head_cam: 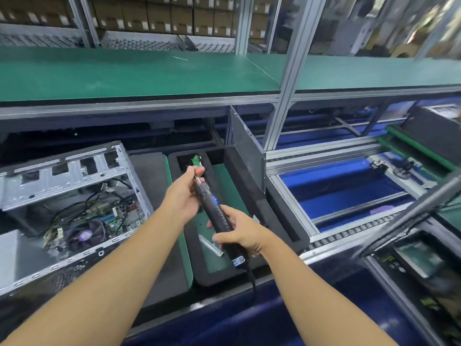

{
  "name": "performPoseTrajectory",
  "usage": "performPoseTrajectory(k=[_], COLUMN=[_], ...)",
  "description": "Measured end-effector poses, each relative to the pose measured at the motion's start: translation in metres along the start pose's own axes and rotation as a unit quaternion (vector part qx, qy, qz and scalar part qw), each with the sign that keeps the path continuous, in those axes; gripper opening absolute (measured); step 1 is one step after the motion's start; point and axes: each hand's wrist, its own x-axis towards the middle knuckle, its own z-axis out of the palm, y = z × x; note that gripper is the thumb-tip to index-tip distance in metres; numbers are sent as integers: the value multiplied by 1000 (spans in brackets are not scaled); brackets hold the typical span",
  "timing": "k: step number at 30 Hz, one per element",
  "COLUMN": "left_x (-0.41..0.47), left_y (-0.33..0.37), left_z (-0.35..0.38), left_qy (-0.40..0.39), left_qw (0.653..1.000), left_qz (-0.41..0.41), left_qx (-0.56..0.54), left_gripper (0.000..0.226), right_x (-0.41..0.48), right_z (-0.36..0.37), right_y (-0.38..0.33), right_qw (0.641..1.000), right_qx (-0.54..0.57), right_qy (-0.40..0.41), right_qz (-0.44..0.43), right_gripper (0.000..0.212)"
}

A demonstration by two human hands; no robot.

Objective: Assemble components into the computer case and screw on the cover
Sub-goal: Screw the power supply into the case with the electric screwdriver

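Bench (172,278) w/ open PC case (74,196) left, foam tray (239,176) beside.

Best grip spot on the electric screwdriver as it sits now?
Wrap the ribbed black barrel of the electric screwdriver from the right, as the right hand does. It is long and round, the cable leaves its rear end, and the left hand pinches the bit end.

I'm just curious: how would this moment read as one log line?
right hand: grips electric screwdriver body | left hand: holds its bit end | computer case: open, cover off, left of hands
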Motion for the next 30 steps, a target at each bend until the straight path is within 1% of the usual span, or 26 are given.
performPoseTrajectory(k=[1,3,4,5,7,9,10,11,12,13,15,16,17,19,20,21,23,27,28,30], left_x=[-10,-32,-43,-53,-72,-89,-96,-104,-111,-117,-123,-122,-122,-120,-119,-118,-117,-112,-111,-111], left_y=[7,21,29,37,53,72,83,95,107,117,134,142,149,159,163,165,164,149,147,146], left_z=[-8,-29,-40,-53,-80,-109,-126,-142,-162,-183,-227,-248,-267,-301,-316,-327,-344,-355,-355,-356], left_qy=[-9,-24,-29,-33,-30,-26,-22,-11,8,26,52,55,58,80,97,113,126,139,147,153], left_qw=[1000,1000,999,999,996,987,976,957,921,870,745,696,658,590,559,538,523,494,493,503], left_qz=[3,12,17,24,41,58,70,88,112,141,173,161,133,78,65,61,70,120,130,139], left_qx=[0,2,11,30,79,150,203,277,372,472,642,698,739,799,821,833,840,850,848,839], left_gripper=[39,26,23,26,30,33,34,32,31,31,36,44,53,71,78,84,92,107,109,111], right_x=[-4,-10,-12,-14,-15,-17,-19,-21,-23,-25,-30,-33,-35,-39,-42,-44,-48,-54,-55,-55], right_z=[14,46,63,79,111,140,154,168,182,195,220,230,240,256,262,268,275,286,288,295], right_y=[-3,-6,-7,-7,-6,-3,-1,0,2,4,10,13,16,25,30,36,46,68,72,78], right_qw=[1000,1000,1000,999,999,1000,999,999,999,999,997,997,996,996,996,997,997,998,998,999], right_qx=[-3,-6,-9,-12,-14,-9,-11,-12,-5,12,45,52,54,57,58,58,55,47,43,31], right_qy=[-1,-3,-5,-6,0,11,18,23,28,30,38,44,48,51,50,50,49,37,32,21], right_qz=[-5,-15,-22,-29,-33,-25,-25,-25,-29,-36,-45,-46,-45,-39,-34,-28,-11,23,29,35], right_gripper=[67,79,85,90,97,97,94,90,83,74,57,53,50,50,50,51,53,78,82,86])
